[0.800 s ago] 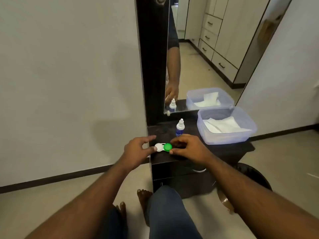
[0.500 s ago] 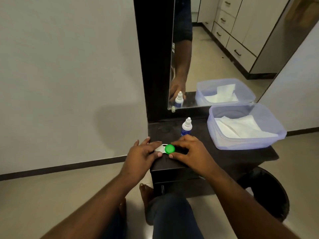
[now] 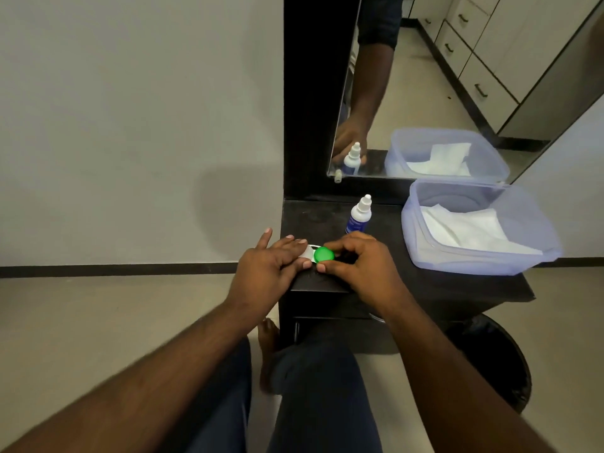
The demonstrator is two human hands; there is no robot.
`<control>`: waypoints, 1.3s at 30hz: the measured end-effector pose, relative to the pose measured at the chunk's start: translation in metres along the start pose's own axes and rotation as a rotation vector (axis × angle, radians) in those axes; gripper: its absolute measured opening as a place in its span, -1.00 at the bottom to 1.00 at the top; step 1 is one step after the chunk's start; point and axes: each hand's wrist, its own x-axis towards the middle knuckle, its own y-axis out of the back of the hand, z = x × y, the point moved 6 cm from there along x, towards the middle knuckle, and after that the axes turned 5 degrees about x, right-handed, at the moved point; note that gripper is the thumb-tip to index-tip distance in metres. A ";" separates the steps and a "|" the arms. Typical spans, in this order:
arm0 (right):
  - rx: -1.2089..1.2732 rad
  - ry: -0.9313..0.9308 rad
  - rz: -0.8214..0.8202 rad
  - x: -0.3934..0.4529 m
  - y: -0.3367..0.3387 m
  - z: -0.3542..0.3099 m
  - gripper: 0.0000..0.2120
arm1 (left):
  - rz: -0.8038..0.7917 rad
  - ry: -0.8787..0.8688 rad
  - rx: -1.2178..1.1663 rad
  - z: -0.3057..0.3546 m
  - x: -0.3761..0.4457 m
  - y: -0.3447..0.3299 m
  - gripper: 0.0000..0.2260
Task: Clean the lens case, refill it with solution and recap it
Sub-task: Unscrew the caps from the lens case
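One white lens case [image 3: 310, 251] with one green cap [image 3: 324, 255]: right hand [image 3: 356, 266] fingers pinch the cap, left hand [image 3: 266, 268] fingers lie flat on the case; one bottle [image 3: 359, 217] stands behind.

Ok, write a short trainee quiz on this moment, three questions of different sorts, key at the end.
1. True or false: the solution bottle lies on its side.
2. Which hand pinches the green cap? A) left hand B) right hand C) neither
3. Fill in: the white tissues lie inside the plastic ____.

Key:
1. False; it stands upright on the dark table, behind the hands.
2. B; the left hand's straight fingers press the white end of the lens case.
3. Tub.
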 end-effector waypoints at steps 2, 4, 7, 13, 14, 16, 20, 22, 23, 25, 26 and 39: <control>0.007 -0.001 -0.009 0.000 -0.002 0.001 -0.65 | 0.021 -0.008 -0.035 -0.003 -0.004 -0.001 -0.66; -0.003 0.018 -0.029 -0.001 -0.001 0.001 -0.64 | 0.057 -0.031 -0.087 -0.002 -0.009 0.000 -0.66; -0.035 0.039 -0.076 -0.002 -0.001 0.000 -0.64 | 0.135 -0.020 -0.164 -0.002 -0.019 0.001 -0.65; -0.039 0.040 -0.088 -0.004 0.000 0.000 -0.65 | 0.221 -0.061 -0.206 -0.005 -0.026 0.002 -0.67; -0.034 0.040 -0.083 -0.004 0.000 0.000 -0.65 | 0.225 -0.069 -0.205 -0.006 -0.026 0.002 -0.67; -0.029 0.042 -0.071 -0.004 0.000 0.000 -0.65 | 0.235 -0.080 -0.198 -0.005 -0.028 0.003 -0.68; -0.027 0.033 -0.081 -0.004 0.001 0.000 -0.64 | 0.181 -0.053 -0.247 -0.006 -0.024 0.002 -0.60; -0.018 0.026 -0.088 -0.004 0.002 0.000 -0.64 | 0.095 -0.047 -0.303 -0.007 -0.017 0.000 -0.55; -0.013 0.029 -0.086 -0.004 0.002 0.001 -0.64 | 0.070 -0.057 -0.310 -0.006 -0.015 0.000 -0.56; 0.004 0.038 -0.076 -0.004 0.002 0.001 -0.64 | 0.081 -0.073 -0.276 -0.006 -0.014 0.000 -0.62; 0.013 0.043 -0.073 -0.003 0.003 0.001 -0.65 | 0.106 -0.070 -0.247 -0.007 -0.015 0.001 -0.65; -0.007 0.012 -0.118 -0.007 0.006 -0.003 -0.62 | 0.124 -0.152 -0.116 0.003 -0.014 0.008 -0.69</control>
